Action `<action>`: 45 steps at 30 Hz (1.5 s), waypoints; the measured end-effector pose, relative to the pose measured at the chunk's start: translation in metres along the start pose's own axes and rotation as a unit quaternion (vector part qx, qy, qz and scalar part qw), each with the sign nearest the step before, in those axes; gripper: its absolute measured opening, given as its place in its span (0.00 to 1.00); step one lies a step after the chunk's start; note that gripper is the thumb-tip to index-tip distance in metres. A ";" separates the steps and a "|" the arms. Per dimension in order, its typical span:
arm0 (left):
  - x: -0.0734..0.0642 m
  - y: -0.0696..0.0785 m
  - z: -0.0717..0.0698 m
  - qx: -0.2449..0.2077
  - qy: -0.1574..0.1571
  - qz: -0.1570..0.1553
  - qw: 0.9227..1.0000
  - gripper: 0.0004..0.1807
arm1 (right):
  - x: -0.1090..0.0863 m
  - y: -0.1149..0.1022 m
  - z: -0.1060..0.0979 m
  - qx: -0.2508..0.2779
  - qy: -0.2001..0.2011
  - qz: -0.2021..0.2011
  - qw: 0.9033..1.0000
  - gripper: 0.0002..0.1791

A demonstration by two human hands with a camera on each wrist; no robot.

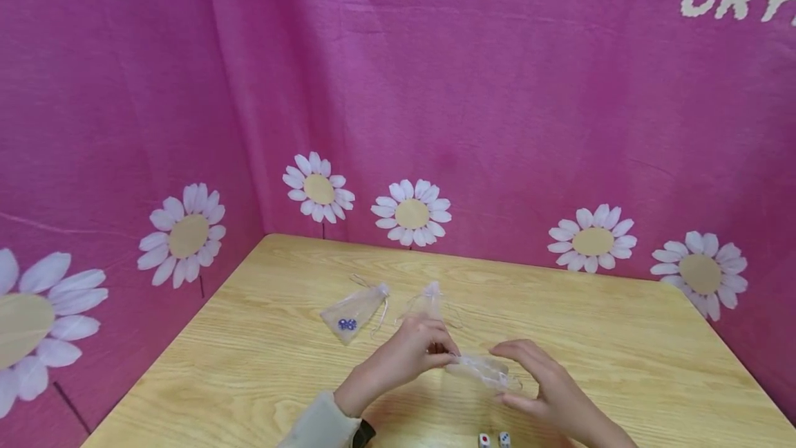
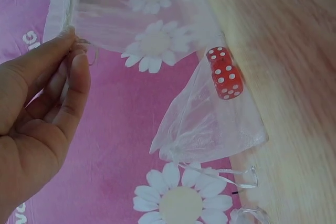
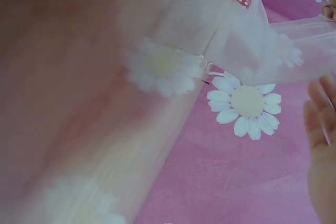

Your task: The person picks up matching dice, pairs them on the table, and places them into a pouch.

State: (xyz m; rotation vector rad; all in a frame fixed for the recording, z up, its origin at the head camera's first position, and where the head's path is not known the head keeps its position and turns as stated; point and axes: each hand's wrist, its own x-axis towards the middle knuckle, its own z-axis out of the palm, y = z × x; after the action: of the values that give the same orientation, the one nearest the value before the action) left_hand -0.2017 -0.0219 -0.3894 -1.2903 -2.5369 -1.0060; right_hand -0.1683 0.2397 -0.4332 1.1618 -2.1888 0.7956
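Observation:
A small sheer white drawstring bag (image 1: 480,369) is held above the table. My left hand (image 1: 401,357) pinches its gathered mouth, thumb against fingers, as the left wrist view shows at the cord. My right hand (image 1: 553,389) is at the bag's right side, thumb and fingers spread apart; in the right wrist view its fingers (image 3: 316,121) look straight, and I cannot tell whether they touch the mesh. Behind the left hand lies a second sheer bag (image 2: 191,129) with red dice (image 2: 227,76) in it. Further left lies another sheer bag (image 1: 363,304) holding blue dice (image 1: 347,324).
Two white dice, one with a red dot (image 1: 484,440) and one with blue dots (image 1: 504,440), sit at the near edge of the view. The wooden table (image 1: 249,344) meets a pink cloth backdrop (image 1: 497,123) printed with daisies at the back and left.

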 end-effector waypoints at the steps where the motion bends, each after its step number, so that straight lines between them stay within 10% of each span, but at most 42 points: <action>1: 0.000 0.000 0.001 0.002 0.000 0.001 1.000 0.04 | -0.001 -0.001 -0.001 -0.001 0.008 -0.002 1.000 0.34; 10: 0.001 0.004 0.003 0.025 -0.051 0.018 0.998 0.05 | -0.003 0.000 -0.003 -0.007 0.077 -0.060 0.995 0.13; 21: -0.001 0.010 0.007 -0.002 -0.153 0.062 0.986 0.04 | -0.017 -0.002 -0.010 0.122 -0.023 -0.074 0.990 0.16; 34: 0.003 0.009 0.016 -0.043 -0.062 -0.013 0.997 0.05 | -0.012 -0.003 -0.007 0.138 0.021 0.005 0.990 0.21; 45: 0.011 0.000 0.022 -0.129 -0.028 -0.074 0.989 0.03 | -0.016 -0.006 -0.016 0.090 0.045 0.147 0.984 0.17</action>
State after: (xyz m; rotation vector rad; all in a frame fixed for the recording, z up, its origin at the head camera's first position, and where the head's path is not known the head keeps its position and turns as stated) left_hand -0.2049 -0.0013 -0.4020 -1.2167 -2.6469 -1.3860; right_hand -0.1525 0.2572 -0.4320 0.8722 -2.2786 1.1683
